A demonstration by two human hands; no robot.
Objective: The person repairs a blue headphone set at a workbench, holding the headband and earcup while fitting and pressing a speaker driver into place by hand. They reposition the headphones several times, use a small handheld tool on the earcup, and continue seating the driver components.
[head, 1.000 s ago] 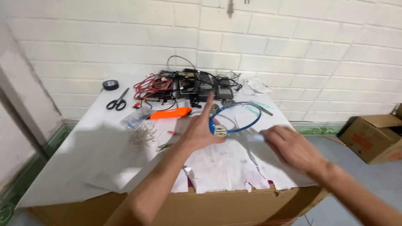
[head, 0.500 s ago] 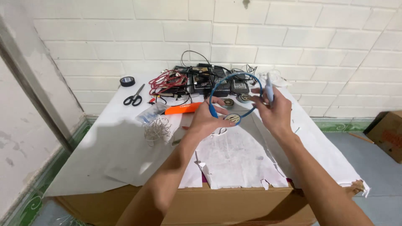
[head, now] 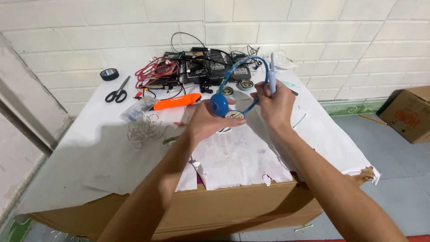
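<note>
A brown cardboard box (head: 408, 114) with a red printed panel sits on the floor at right. A clear plastic packet (head: 134, 112) lies near the orange plastic tool (head: 178, 101). Above the paper-covered table (head: 89, 152), the left hand (head: 207, 122) closes around the round earpiece of a blue plastic headband headset (head: 244, 85). The right hand (head: 274, 105) pinches its other end, gripping a white pen (head: 272, 76) upright.

The headphones (head: 237, 85) are blue. An orange utility knife (head: 177, 101) lies by red wires (head: 154, 71), black-handled scissors (head: 117, 92), a black tape roll (head: 109, 74) and white paper (head: 89, 152) over a brown cardboard box (head: 201, 210).
</note>
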